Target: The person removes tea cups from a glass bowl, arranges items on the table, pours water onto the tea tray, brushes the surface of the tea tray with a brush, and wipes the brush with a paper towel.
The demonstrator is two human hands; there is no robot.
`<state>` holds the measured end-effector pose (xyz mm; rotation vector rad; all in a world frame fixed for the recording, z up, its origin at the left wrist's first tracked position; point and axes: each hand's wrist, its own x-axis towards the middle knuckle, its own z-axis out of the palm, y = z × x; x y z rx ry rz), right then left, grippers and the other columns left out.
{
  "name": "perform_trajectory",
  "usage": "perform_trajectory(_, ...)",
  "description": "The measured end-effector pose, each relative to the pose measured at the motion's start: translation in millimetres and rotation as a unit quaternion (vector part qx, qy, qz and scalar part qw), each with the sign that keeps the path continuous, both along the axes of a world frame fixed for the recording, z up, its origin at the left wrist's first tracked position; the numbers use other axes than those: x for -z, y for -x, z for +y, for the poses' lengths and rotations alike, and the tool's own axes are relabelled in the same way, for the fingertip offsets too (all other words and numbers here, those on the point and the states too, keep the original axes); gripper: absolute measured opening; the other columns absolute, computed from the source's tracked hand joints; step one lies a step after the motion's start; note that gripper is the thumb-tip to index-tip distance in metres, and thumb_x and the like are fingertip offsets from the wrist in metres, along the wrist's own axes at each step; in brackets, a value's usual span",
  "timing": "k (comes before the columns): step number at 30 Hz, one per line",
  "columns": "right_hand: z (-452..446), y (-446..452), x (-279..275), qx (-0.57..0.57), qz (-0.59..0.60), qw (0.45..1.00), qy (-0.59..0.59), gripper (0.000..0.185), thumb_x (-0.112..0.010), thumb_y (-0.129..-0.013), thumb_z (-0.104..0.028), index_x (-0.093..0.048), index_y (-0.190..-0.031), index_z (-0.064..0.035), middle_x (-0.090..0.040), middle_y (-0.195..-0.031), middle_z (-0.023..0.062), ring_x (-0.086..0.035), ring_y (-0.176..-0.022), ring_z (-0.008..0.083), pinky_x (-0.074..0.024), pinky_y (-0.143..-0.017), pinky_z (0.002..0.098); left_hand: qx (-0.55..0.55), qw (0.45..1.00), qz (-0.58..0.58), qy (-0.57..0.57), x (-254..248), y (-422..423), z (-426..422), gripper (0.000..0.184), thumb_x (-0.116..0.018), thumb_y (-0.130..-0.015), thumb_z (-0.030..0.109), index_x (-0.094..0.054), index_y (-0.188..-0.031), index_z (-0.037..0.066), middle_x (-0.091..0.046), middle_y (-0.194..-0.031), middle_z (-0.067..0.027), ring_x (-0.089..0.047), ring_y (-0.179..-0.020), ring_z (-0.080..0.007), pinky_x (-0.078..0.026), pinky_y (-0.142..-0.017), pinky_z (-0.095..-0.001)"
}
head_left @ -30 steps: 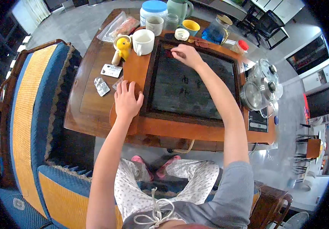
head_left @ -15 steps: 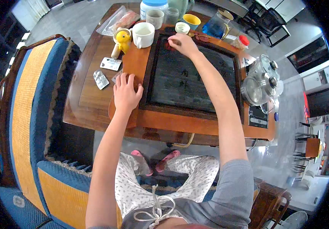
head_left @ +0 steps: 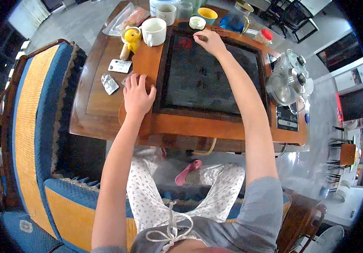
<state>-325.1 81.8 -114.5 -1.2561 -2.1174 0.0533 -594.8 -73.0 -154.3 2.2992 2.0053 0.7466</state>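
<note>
My left hand (head_left: 138, 93) lies palm down with its fingers spread on the wooden border (head_left: 144, 120) of the tea tray. Over the far part of the tray's black slatted surface (head_left: 206, 95), my right hand (head_left: 211, 42) has its fingers closed around a small brown object (head_left: 202, 38), whose kind I cannot make out. Left of those fingers, a red mark (head_left: 185, 43) shows on the black surface. A small white cup-like container (head_left: 197, 22) stands just beyond the hand. Fainter character-like marks are visible across the middle of the tray.
Along the left stand a white mug (head_left: 154, 32), a grey cup (head_left: 166, 14) and a yellow toy duck (head_left: 131, 38). Two blister packs lie near a plastic bag (head_left: 126, 20). A yellow bowl (head_left: 207, 15), blue-tinted pitcher (head_left: 234, 17), red-lidded jar (head_left: 263, 37) and glass kettles (head_left: 284, 86) sit beyond and right.
My right hand has shifted right, uncovering the red mark, and the brown object now shows in its fingers. My left hand stays on the border. One pink-shod foot has drawn back under the table.
</note>
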Motion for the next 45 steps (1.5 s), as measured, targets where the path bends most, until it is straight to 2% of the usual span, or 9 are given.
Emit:
perform_trajectory(6, -39.4, -0.9, 12.8, -0.101, -0.071, 0.992, -0.026, 0.009, -0.061, -0.074, -0.017, -0.058, -0.079, -0.0095, -0.054, -0.069, 0.0088, -0.056, -0.065, 0.0275, -0.0474, -0.059, 0.0362, -0.007, 1.000, 0.010, 0.009, -4.0, -1.3, 0.3, 0.042, -0.053, -0.077, 0.030, -0.046, -0.111, 0.008, -0.041, -0.117, -0.0150, -0.035, -0.115, -0.0321, -0.033, -0.092, -0.0452)
perform_trajectory(8, -66.7, 0.9, 2.3, -0.098, -0.071, 0.991, 0.049, 0.009, -0.061, -0.074, -0.016, -0.058, -0.079, -0.0093, -0.054, -0.070, 0.0083, -0.056, -0.066, 0.0271, -0.0473, -0.060, 0.0358, -0.008, 1.000, 0.009, 0.008, -2.4, -1.7, -1.8, 0.042, -0.052, -0.077, 0.030, -0.046, -0.111, 0.008, -0.041, -0.118, -0.0149, -0.035, -0.115, -0.0321, -0.033, -0.092, -0.0452)
perform_trajectory(11, -61.7, -6.0, -9.8, -0.096, -0.013, 0.995, 0.019, 0.009, -0.062, -0.075, -0.016, -0.059, -0.080, -0.0096, -0.054, -0.071, 0.0080, -0.056, -0.067, 0.0261, -0.0472, -0.060, 0.0349, -0.006, 1.000, 0.006, 0.007, -1.4, -1.0, -1.3, 0.042, -0.053, -0.077, 0.030, -0.046, -0.111, 0.008, -0.041, -0.118, -0.0147, -0.034, -0.116, -0.0321, -0.032, -0.093, -0.0453)
perform_trajectory(18, -5.3, -9.7, 11.8, 0.038, -0.035, 0.998, -0.038, 0.016, -0.058, -0.078, -0.024, -0.062, -0.085, -0.0099, -0.056, -0.072, 0.0108, -0.057, -0.070, 0.0286, -0.0469, -0.063, 0.0357, -0.014, 1.000, 0.003, 0.008, -2.0, -0.6, -0.3, 0.042, -0.054, -0.076, 0.030, -0.047, -0.111, 0.008, -0.041, -0.118, -0.0142, -0.035, -0.116, -0.0317, -0.032, -0.093, -0.0460)
perform_trajectory(26, -98.3, -2.1, 6.8, -0.064, -0.019, 0.998, 0.007, 0.008, -0.062, -0.073, -0.011, -0.060, -0.080, -0.0073, -0.056, -0.070, 0.0082, -0.057, -0.064, 0.0245, -0.0477, -0.058, 0.0322, -0.013, 1.000, -0.003, 0.001, -3.2, -1.3, -1.5, 0.040, -0.054, -0.076, 0.030, -0.049, -0.108, 0.007, -0.043, -0.115, -0.0129, -0.037, -0.113, -0.0301, -0.033, -0.091, -0.0459)
perform_trajectory(31, -101.3, 3.4, -21.9, -0.088, 0.026, 0.995, 0.040, 0.010, -0.063, -0.074, -0.015, -0.061, -0.081, -0.0086, -0.057, -0.071, 0.0084, -0.057, -0.066, 0.0264, -0.0470, -0.059, 0.0324, -0.018, 1.000, 0.011, -0.023, -2.5, -1.3, -1.6, 0.038, -0.054, -0.075, 0.029, -0.050, -0.105, 0.006, -0.045, -0.113, -0.0129, -0.039, -0.111, -0.0281, -0.034, -0.088, -0.0448)
perform_trajectory(37, -19.3, 41.5, -12.2, -0.012, -0.042, 0.999, -0.014, 0.024, -0.056, -0.078, -0.034, -0.064, -0.085, -0.0119, -0.061, -0.079, 0.0111, -0.059, -0.075, 0.0295, -0.0481, -0.069, 0.0381, -0.020, 0.998, 0.015, -0.055, 0.4, -1.0, -1.7, 0.038, -0.053, -0.075, 0.030, -0.050, -0.104, 0.006, -0.045, -0.112, -0.0133, -0.040, -0.110, -0.0283, -0.034, -0.089, -0.0436)
perform_trajectory(40, -9.9, 52.2, -1.4, 0.002, -0.054, 0.998, 0.018, 0.023, -0.054, -0.078, -0.032, -0.064, -0.084, -0.0117, -0.061, -0.078, 0.0111, -0.059, -0.077, 0.0296, -0.0480, -0.070, 0.0388, -0.019, 0.998, 0.009, -0.066, 2.5, -0.6, -0.1, 0.039, -0.053, -0.075, 0.030, -0.050, -0.105, 0.006, -0.045, -0.112, -0.0132, -0.040, -0.110, -0.0286, -0.034, -0.089, -0.0438)
perform_trajectory(45, -60.2, 57.6, 10.5, -0.118, -0.047, 0.992, -0.011, 0.013, -0.056, -0.075, -0.023, -0.058, -0.073, -0.0107, -0.059, -0.070, 0.0083, -0.058, -0.066, 0.0285, -0.0480, -0.059, 0.0375, -0.013, 0.999, 0.003, -0.052, -1.9, -0.7, -0.6, 0.040, -0.054, -0.074, 0.029, -0.050, -0.106, 0.006, -0.046, -0.110, -0.0128, -0.041, -0.109, -0.0295, -0.035, -0.088, -0.0434)
